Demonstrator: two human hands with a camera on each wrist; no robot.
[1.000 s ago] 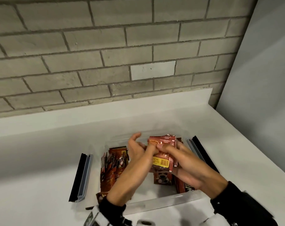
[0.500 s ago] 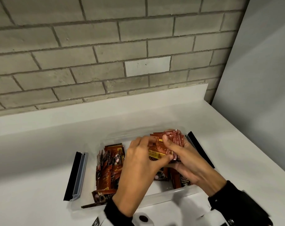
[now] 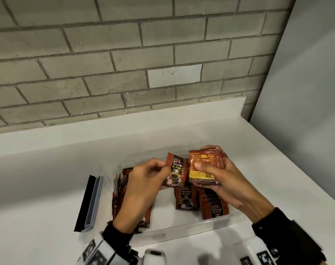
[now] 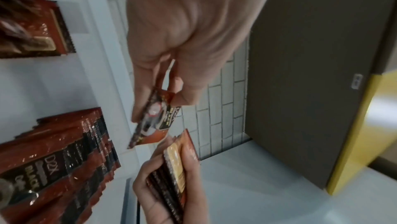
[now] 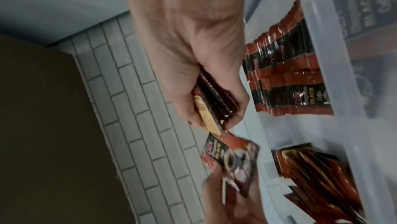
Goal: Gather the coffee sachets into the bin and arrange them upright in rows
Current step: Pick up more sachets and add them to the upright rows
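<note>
Above the clear plastic bin (image 3: 182, 229), my left hand (image 3: 143, 180) pinches a single red-and-black coffee sachet (image 3: 175, 172) (image 4: 154, 119) (image 5: 232, 158) by its edge, printed face towards me. My right hand (image 3: 216, 175) (image 5: 193, 58) grips a stack of sachets (image 3: 205, 165) (image 4: 174, 176) (image 5: 212, 98) with a yellow-labelled back facing me, thumb across the front. Inside the bin a row of sachets (image 3: 214, 205) (image 5: 285, 78) stands at the right. One sachet (image 3: 185, 197) stands alone in the middle. More sachets (image 3: 122, 190) (image 5: 318, 176) lean at the left, partly hidden by my left arm.
The bin sits on a white counter (image 3: 38, 188) below a grey brick wall (image 3: 105, 64). The bin's lid clips fold out at the left (image 3: 90, 203). A grey panel (image 3: 306, 92) closes the right side.
My left hand has drawn one sachet off the stack to the left, so the hands are now apart. The stack stays in my right hand, raised slightly.
</note>
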